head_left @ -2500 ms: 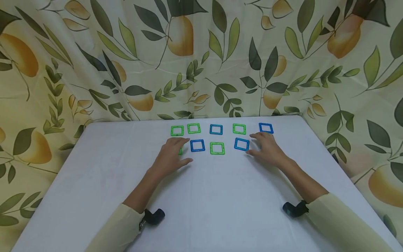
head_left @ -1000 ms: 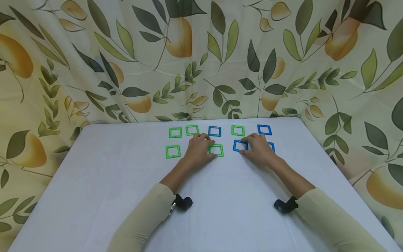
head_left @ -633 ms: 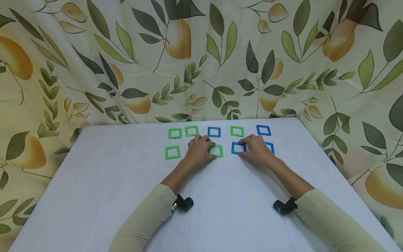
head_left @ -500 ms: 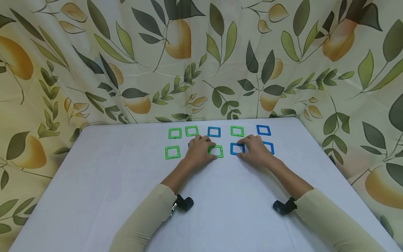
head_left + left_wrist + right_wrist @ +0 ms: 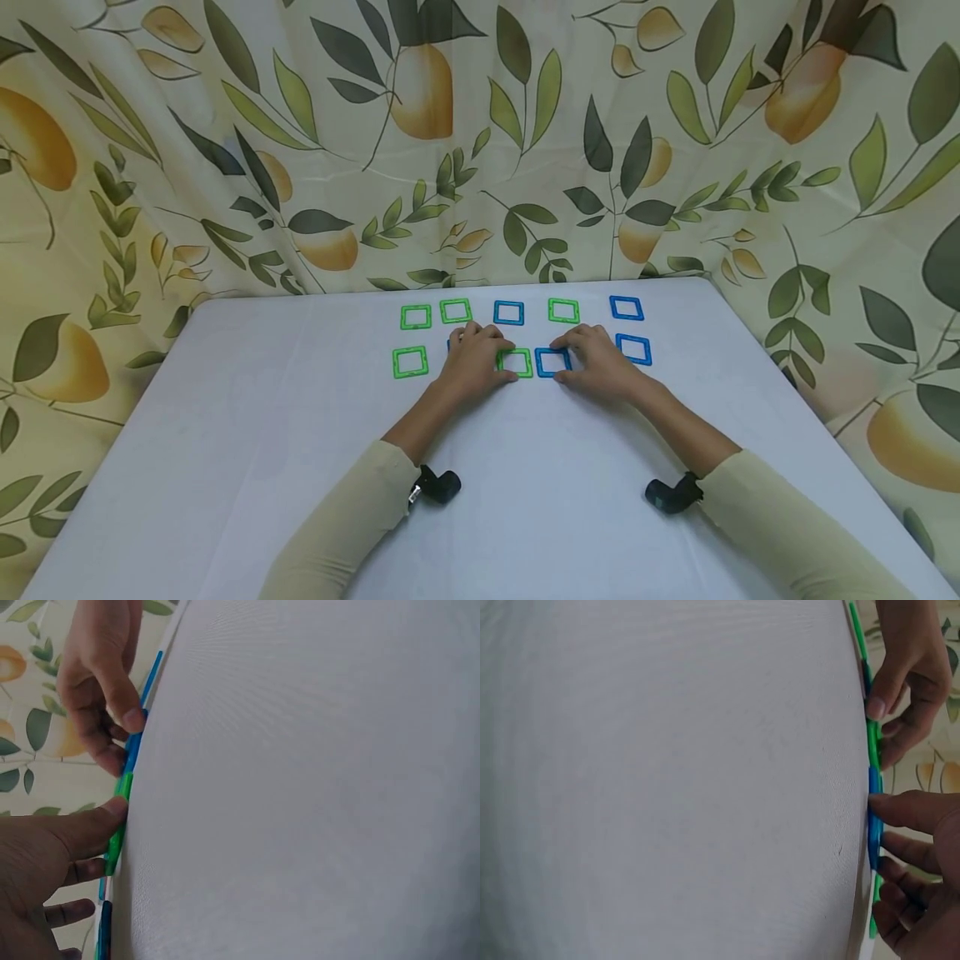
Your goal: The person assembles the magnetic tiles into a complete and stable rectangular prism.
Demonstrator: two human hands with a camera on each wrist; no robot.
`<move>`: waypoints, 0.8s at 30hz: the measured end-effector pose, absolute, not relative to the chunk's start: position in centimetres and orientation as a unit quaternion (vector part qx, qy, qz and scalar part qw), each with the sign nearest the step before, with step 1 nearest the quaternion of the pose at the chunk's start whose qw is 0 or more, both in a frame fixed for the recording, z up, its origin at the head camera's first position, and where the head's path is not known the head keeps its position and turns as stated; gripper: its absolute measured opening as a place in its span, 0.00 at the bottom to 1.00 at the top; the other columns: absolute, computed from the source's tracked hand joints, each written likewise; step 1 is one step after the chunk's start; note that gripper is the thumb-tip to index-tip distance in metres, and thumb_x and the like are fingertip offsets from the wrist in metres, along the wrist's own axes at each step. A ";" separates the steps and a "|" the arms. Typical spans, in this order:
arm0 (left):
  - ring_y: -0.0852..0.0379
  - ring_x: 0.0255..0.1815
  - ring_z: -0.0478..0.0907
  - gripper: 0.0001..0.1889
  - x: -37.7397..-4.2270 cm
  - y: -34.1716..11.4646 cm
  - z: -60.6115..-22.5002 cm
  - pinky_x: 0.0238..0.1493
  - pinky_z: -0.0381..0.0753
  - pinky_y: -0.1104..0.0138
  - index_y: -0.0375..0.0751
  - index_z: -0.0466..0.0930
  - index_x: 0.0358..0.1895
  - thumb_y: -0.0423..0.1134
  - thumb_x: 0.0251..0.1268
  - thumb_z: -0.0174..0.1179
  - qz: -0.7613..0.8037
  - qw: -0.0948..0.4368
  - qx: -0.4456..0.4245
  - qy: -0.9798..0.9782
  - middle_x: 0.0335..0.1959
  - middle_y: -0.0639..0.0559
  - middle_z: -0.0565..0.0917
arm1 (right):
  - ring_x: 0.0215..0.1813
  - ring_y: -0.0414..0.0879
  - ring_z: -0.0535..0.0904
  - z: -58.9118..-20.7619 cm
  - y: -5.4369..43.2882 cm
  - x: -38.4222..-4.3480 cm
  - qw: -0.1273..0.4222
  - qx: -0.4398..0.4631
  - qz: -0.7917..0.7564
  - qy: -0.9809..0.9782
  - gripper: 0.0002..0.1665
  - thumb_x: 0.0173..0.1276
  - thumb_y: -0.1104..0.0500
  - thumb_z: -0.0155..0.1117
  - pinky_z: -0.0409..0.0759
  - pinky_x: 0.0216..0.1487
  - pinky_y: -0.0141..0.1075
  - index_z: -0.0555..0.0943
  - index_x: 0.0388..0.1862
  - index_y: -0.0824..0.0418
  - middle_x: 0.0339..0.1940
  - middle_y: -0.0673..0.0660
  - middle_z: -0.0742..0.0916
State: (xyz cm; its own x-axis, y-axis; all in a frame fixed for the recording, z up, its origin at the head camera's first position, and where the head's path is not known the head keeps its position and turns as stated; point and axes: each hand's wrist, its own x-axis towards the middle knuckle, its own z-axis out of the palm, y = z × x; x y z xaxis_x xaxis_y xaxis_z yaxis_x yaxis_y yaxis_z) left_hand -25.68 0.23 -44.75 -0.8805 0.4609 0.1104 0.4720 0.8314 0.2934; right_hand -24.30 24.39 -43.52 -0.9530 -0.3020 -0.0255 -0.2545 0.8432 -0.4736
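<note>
In the head view my left hand [image 5: 474, 360] holds a green square frame tile [image 5: 528, 363] flat on the table, thumb at its near edge and fingers at its far edge. My right hand [image 5: 600, 367] pinches a blue square frame tile [image 5: 538, 363] the same way, just right of the green one, with a very narrow gap or none between them. Both wrist views show these edge-on: the green tile [image 5: 118, 832] by the left thumb, the blue tile [image 5: 874, 825] by the right thumb. Another blue tile is mostly hidden behind my left hand.
A green tile [image 5: 410, 375] lies left of my left hand, and a blue tile [image 5: 633, 362] right of my right hand. Farther back runs a row of several green and blue tiles, including a blue one [image 5: 509, 323]. A patterned curtain [image 5: 480, 167] hangs behind the white table [image 5: 480, 517].
My left hand came right from the leftmost green tile to the middle one and has stayed there. My right hand has slid the blue tile left and slightly nearer, up beside the green tile.
</note>
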 end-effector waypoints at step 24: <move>0.48 0.66 0.69 0.32 -24.9 -2.5 -44.3 0.74 0.60 0.43 0.53 0.82 0.68 0.60 0.63 0.74 -0.155 0.022 -0.234 -0.960 0.65 0.52 0.80 | 0.64 0.60 0.68 -43.6 23.4 -23.0 0.060 -0.165 -0.259 0.950 0.28 0.65 0.57 0.79 0.72 0.65 0.55 0.84 0.63 0.62 0.64 0.62 0.80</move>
State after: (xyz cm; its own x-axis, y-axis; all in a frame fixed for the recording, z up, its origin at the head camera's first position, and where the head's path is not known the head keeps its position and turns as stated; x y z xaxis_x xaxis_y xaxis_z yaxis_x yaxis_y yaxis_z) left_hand -24.86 -2.49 -44.28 -0.8897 0.4419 0.1149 0.4555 0.8424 0.2879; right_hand -23.04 23.35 -43.65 -0.9383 -0.3447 -0.0281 -0.2829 0.8115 -0.5113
